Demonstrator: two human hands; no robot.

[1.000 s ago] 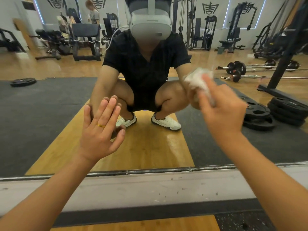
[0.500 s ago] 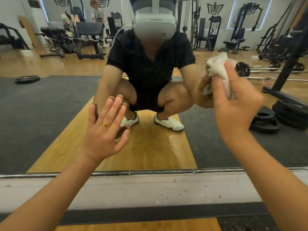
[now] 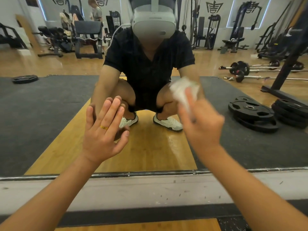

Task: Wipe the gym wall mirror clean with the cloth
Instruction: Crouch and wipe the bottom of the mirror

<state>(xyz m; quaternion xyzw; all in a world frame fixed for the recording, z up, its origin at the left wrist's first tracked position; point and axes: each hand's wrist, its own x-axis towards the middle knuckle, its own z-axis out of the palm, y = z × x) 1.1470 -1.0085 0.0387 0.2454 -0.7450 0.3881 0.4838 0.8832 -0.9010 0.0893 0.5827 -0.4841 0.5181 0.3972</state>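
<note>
The right hand [image 3: 202, 129], pinching the crumpled cloth [image 3: 183, 90], swings back left and lower across the mirror [image 3: 41, 124]. The left hand [image 3: 103, 132] stays flat, fingers straight; wiping looks underway.

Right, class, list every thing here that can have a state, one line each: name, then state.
mirror: upright, smears too faint to judge
cloth: bunched, held at the mirror
left-hand grip: open, fingers straight, flat on the mirror
right-hand grip: curled round the cloth, blurred

One mirror [image 3: 41, 122]; two hands at the mirror, left hand [image 3: 103, 135] and right hand [image 3: 201, 129]; one cloth [image 3: 183, 90] at the mirror; one ring [image 3: 104, 127].
</note>
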